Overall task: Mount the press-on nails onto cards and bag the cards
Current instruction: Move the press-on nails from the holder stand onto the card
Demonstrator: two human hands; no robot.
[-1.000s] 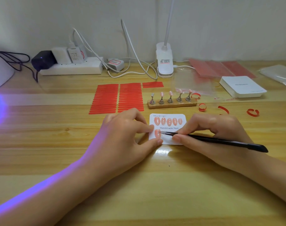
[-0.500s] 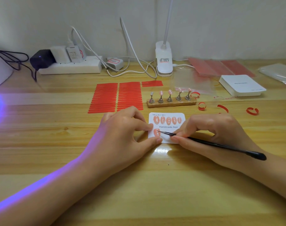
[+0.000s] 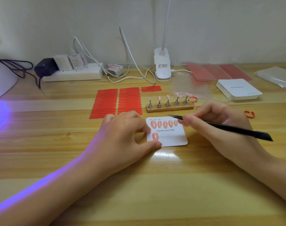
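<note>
1. The left hand lay on the table with curled fingers, pinching the left edge of the card between forefinger and thumb.
2. The right hand grasped black tweezers near the front, the tip raised above the card's upper right corner and pointing toward the wooden stand just beyond both hands.
3. Compared with half a second earlier, the tweezer tip had left the lower-left nail and the right hand had moved up and away from the card; the left hand kept its hold.
4. The card lay flat between the two hands and carried six pink nails: five in the upper row, one below at the left.
5. The stand held five metal pegs; four bore nails, while the leftmost peg looked bare.
6. Beyond the left hand lay two long columns of red strips, with a short third group beside them.
</note>
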